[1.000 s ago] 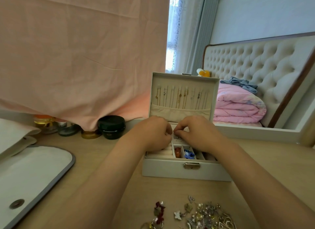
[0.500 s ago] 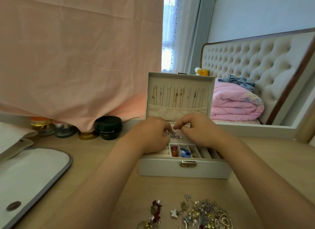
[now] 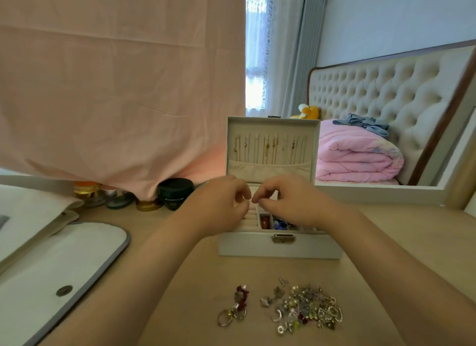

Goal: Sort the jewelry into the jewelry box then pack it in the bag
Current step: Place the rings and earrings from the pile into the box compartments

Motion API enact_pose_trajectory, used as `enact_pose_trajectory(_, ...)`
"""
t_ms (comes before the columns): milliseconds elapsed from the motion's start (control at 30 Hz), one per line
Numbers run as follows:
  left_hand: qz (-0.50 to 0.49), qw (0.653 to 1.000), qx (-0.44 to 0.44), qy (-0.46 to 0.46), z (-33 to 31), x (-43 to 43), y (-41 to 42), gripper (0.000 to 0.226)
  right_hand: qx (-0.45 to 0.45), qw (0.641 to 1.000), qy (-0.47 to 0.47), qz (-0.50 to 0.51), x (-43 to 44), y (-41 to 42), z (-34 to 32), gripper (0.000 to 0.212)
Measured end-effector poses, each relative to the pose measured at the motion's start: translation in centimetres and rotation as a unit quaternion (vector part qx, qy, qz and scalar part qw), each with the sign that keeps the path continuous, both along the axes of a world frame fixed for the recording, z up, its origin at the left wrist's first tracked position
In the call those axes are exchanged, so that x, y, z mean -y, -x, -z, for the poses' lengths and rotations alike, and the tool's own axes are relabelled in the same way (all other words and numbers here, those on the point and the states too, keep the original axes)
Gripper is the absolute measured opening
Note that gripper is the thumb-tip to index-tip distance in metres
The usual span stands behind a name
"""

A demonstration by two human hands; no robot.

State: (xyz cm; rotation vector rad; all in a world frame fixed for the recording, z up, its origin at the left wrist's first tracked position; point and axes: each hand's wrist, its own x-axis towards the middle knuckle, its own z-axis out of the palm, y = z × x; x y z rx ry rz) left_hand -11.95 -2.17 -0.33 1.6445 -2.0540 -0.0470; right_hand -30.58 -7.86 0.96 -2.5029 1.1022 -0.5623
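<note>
Head view: left hand (image 3: 221, 206) and right hand (image 3: 291, 204) are being held curled above box (image 3: 244, 246); what is pinched cannot be told. Slack pinching risks something being dropped.

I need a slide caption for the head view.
The left hand and right hand meet over the open jewelry box; loose jewelry lies on the table.

— What do we see of the person?
— We see two arms, the left forearm (image 3: 144, 276) and the right forearm (image 3: 396, 273), both bare as far up as we can see.
— And the hands?
— We see a bare left hand (image 3: 221, 206) and a bare right hand (image 3: 291, 204); finer detail is too small to tell.
</note>
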Motion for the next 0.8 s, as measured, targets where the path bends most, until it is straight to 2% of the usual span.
enact_pose_trajectory(133,0.016,1.000,-0.020,-0.017,0.0,-3.2,-0.7,0.005,-0.014,0.999,-0.015,-0.044,-3.2,-0.3,0.2,0.013)
enact_pose_trajectory(267,0.038,0.997,0.001,-0.071,0.8,-6.1,-0.7,0.005,-0.078,0.994,-0.011,-0.077,-5.7,-0.3,1.0,0.012)
enact_pose_trajectory(400,0.049,0.991,0.010,-0.124,2.1,-8.1,-0.9,0.006,-0.140,0.987,-0.018,-0.079,-7.8,-0.3,1.8,0.020)
enact_pose_trajectory(500,0.052,0.987,-0.020,-0.148,3.6,-9.2,-1.3,0.004,-0.153,0.984,-0.037,-0.081,-8.7,-0.4,2.8,0.025)
enact_pose_trajectory(600,0.072,0.988,-0.064,-0.123,5.1,-10.2,-1.6,0.003,-0.168,0.982,-0.026,-0.086,-9.1,-0.5,3.9,0.026)
enact_pose_trajectory(667,0.075,0.991,-0.063,-0.091,5.9,-10.6,-1.5,0.003,-0.173,0.981,-0.004,-0.087,-9.3,-0.6,4.3,0.025)
enact_pose_trajectory(800,0.063,0.993,-0.078,-0.061,6.6,-10.6,-0.8,0.010,-0.174,0.981,0.025,-0.082,-9.4,-0.6,4.8,0.012)
